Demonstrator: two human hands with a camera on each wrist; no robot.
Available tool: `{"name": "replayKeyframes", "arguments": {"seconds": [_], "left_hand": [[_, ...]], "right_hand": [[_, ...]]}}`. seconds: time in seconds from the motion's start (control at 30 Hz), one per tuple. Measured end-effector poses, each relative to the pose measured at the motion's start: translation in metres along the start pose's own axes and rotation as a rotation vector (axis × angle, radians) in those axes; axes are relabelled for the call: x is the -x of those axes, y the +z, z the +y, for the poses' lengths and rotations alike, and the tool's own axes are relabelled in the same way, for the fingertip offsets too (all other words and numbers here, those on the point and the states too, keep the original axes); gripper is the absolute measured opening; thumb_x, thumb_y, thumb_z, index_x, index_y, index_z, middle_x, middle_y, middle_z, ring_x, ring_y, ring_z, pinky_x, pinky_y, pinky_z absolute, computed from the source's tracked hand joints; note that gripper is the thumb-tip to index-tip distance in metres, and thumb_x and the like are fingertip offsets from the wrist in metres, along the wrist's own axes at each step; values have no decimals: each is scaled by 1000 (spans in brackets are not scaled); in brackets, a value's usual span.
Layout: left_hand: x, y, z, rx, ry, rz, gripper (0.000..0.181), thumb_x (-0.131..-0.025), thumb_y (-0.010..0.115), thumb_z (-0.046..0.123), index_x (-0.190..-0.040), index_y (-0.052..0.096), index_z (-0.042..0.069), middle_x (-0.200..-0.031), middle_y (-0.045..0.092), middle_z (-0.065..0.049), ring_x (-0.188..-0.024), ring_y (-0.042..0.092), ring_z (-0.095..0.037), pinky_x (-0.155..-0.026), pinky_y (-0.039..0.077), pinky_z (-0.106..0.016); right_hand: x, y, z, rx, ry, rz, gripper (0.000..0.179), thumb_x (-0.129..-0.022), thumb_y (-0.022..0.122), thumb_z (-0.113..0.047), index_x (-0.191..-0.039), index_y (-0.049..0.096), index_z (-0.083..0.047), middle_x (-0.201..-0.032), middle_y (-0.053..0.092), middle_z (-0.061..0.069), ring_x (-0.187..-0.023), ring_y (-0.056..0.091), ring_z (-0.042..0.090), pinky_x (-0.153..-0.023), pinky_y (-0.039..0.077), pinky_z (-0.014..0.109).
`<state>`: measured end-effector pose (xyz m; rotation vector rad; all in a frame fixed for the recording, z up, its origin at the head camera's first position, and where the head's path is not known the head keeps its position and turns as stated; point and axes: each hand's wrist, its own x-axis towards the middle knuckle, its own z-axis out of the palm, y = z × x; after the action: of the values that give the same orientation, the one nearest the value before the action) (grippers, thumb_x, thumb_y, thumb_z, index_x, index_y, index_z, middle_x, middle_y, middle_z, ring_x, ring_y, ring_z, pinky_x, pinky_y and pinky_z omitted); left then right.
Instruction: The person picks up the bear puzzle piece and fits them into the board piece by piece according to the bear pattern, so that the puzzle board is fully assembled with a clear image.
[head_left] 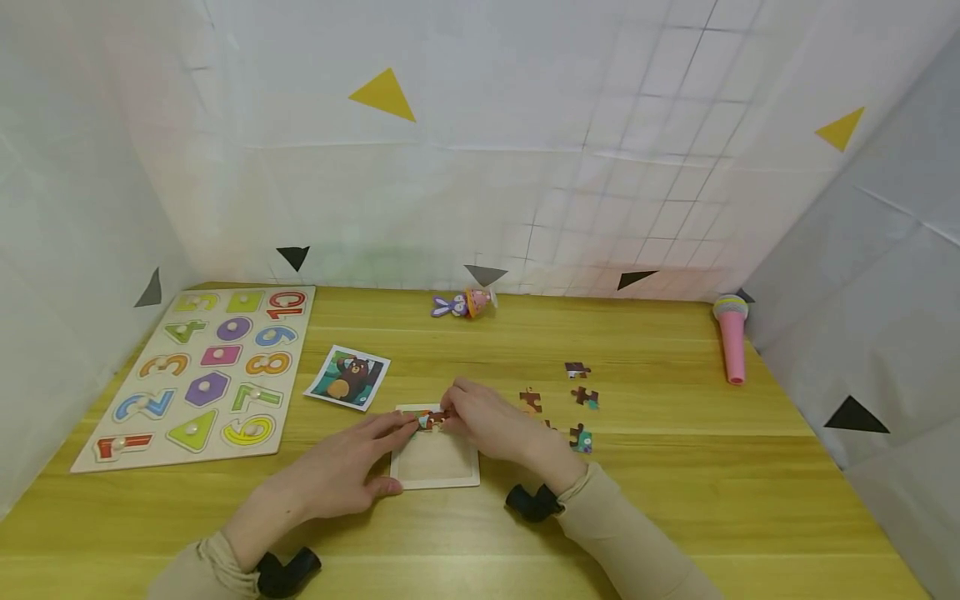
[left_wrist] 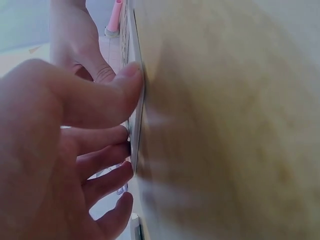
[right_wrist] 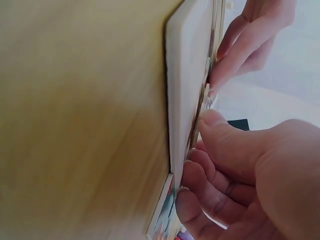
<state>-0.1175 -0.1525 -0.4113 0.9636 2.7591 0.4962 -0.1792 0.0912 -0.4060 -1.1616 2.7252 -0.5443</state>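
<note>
A small pale wooden puzzle tray (head_left: 438, 483) lies on the table between my hands, with joined bear-picture pieces (head_left: 430, 422) along its far side. My left hand (head_left: 330, 471) rests at the tray's left: its thumb touches the near left edge and its nearly straight fingers reach the far left corner and the pieces. At the far right corner my right hand (head_left: 487, 421) pinches a puzzle piece (right_wrist: 206, 95), slightly raised in the right wrist view; the fingers mostly hide it. Several loose pieces (head_left: 585, 397) lie to the right, some partly behind the right wrist.
A bear picture card (head_left: 348, 377) lies beyond the left hand. A number-and-shape board (head_left: 213, 375) covers the table's left. A purple rabbit toy (head_left: 465, 304) lies at the back, and a pink toy microphone (head_left: 732, 340) at the far right.
</note>
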Motion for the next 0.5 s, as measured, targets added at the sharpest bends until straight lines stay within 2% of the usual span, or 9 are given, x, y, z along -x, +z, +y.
{"name": "replayKeyframes", "arguments": {"seconds": [0.07,0.17,0.27,0.5], "left_hand": [[-3,0,1,-18,-13,-4,73,-92,70,35,-155,40,14,-151,44,-2,-141,42,-27,-106,46,-49],[-7,0,4,-59,-18,-3,74,-89,71,34,-154,41,13,-140,49,0,-127,47,-20,-96,52,-42],[-10,0,6,-98,-12,3,74,-87,72,32,-153,43,12,-131,50,2,-113,46,-14,-85,53,-36],[-11,-1,9,-122,-9,3,76,-86,73,31,-153,43,11,-127,49,3,-110,44,-14,-83,52,-33]], "right_hand": [[0,0,0,0,1,2,19,-100,62,-19,-112,64,-4,-102,60,5,-86,59,14,-76,52,28],[0,0,0,4,4,5,20,-99,63,-20,-111,65,-4,-101,59,4,-84,57,12,-75,52,27],[0,0,-1,7,7,7,20,-99,64,-20,-111,65,-5,-101,59,3,-83,57,12,-74,52,26],[0,1,-1,14,12,5,20,-99,63,-21,-112,64,-6,-101,58,3,-82,54,12,-73,50,26]]}}
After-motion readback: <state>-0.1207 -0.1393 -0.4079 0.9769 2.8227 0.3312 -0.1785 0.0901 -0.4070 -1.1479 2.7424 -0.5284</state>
